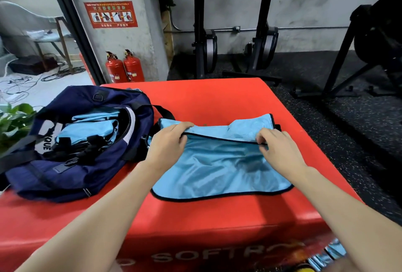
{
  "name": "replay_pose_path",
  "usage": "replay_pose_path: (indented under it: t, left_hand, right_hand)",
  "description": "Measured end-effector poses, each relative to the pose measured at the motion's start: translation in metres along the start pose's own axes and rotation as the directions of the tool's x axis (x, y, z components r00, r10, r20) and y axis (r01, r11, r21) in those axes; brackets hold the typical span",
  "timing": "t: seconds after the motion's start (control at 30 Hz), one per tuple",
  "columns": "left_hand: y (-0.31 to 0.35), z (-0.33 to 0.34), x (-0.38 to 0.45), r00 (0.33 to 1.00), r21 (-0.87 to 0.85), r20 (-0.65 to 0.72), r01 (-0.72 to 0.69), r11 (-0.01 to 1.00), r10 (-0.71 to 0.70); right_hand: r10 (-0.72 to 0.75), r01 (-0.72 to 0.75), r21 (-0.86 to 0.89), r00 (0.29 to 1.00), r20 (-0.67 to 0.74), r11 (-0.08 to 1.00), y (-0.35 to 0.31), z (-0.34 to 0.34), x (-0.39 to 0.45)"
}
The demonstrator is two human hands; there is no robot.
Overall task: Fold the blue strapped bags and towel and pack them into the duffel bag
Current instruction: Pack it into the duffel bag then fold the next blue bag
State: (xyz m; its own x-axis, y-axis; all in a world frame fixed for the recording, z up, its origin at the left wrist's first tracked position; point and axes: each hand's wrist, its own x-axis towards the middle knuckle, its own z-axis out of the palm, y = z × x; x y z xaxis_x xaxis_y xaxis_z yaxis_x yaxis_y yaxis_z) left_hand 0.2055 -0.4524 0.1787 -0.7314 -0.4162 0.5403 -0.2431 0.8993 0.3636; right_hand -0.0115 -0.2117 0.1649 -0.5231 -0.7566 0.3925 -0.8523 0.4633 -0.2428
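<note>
Light-blue nylon forms the strapped bag (219, 169), which lies flat on the red padded box (217, 97) with its long axis running left to right across the view. Its black-piped curved edge faces the viewer; the opposite edge, also piped in black, is turned over so that a band of fabric doubles back along the far side. A black strap end shows at the bag's far right corner.

Left hand (167, 143): palm down, forearm extended from the lower left, fingers curled over the folded far edge near its left end and pinching it. Right hand (276, 145): palm down, forearm entering from the lower right, fingertips pinching the same black-piped edge near its right end. The two hands are set well apart along that edge, each holding the fabric.

Navy duffel bag (87, 163): rests on the box just left of the blue bag, top unzipped and gaping toward the viewer. Inside it lie folded light-blue pieces (91, 128) with black straps across them.

Behind the box, two red fire extinguishers (125, 68) stand against the wall.
</note>
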Motion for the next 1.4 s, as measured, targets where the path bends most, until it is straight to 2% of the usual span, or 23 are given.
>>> replay_pose_path:
  t: [0.2,0.27,0.43,0.53,0.6,0.7,0.8,0.9,1.03,1.1,1.23,1.33,1.4]
  left_hand:
    - [-0.016,-0.019,-0.032,0.999,0.013,-0.015,-0.042,0.999,0.042]
    - [-0.02,-0.024,-0.042,0.995,0.032,-0.01,-0.094,0.995,0.095]
    - [-0.024,-0.031,-0.063,0.981,0.085,0.019,-0.193,0.977,0.192]
    - [-0.021,-0.035,-0.073,0.977,0.049,0.06,-0.206,0.977,0.203]
    - [-0.017,-0.039,-0.081,0.974,0.045,0.113,-0.203,0.978,0.197]
    - [-0.015,-0.043,-0.092,0.969,0.044,0.18,-0.18,0.983,0.169]
    - [-0.01,-0.052,-0.1,0.958,0.048,0.263,-0.132,0.99,0.115]
    - [-0.005,-0.055,-0.11,0.927,0.065,0.35,-0.17,0.983,0.137]
    - [0.001,-0.048,-0.117,0.895,0.114,0.424,-0.207,0.972,0.141]
    - [0.003,-0.047,-0.118,0.883,0.136,0.457,-0.185,0.973,0.104]
    - [0.004,-0.045,-0.118,0.863,0.189,0.503,-0.173,0.967,0.056]
    - [0.006,-0.041,-0.117,0.873,0.228,0.487,-0.15,0.962,0.021]
    - [0.007,-0.038,-0.116,0.88,0.237,0.474,-0.15,0.96,0.021]
  right_hand:
    - [-0.026,0.025,0.08,1.0,0.014,0.997,0.013,-0.012,-0.01]
    - [-0.063,0.061,0.095,0.998,0.028,0.994,0.016,-0.015,-0.015]
    - [-0.129,0.118,0.095,0.984,0.125,0.989,0.023,-0.019,-0.03]
    - [-0.149,0.136,0.114,0.982,0.119,0.984,0.014,-0.029,-0.045]
    - [-0.163,0.144,0.111,0.97,0.182,0.983,0.01,-0.035,-0.057]
    - [-0.199,0.189,0.063,0.936,0.291,0.98,0.011,-0.038,-0.072]
    - [-0.237,0.253,-0.003,0.909,0.343,0.967,0.014,-0.037,-0.083]
    - [-0.301,0.36,-0.084,0.869,0.393,0.929,0.012,-0.035,-0.088]
    - [-0.336,0.423,-0.154,0.854,0.396,0.893,0.01,-0.029,-0.091]
    - [-0.358,0.434,-0.189,0.872,0.334,0.881,0.011,-0.023,-0.09]
    - [-0.318,0.386,-0.19,0.896,0.31,0.903,0.003,-0.02,-0.086]
    - [-0.151,0.19,-0.095,0.937,0.316,0.977,0.0,-0.026,-0.079]
    - [-0.047,0.038,0.037,0.948,0.315,0.999,0.002,-0.027,-0.076]
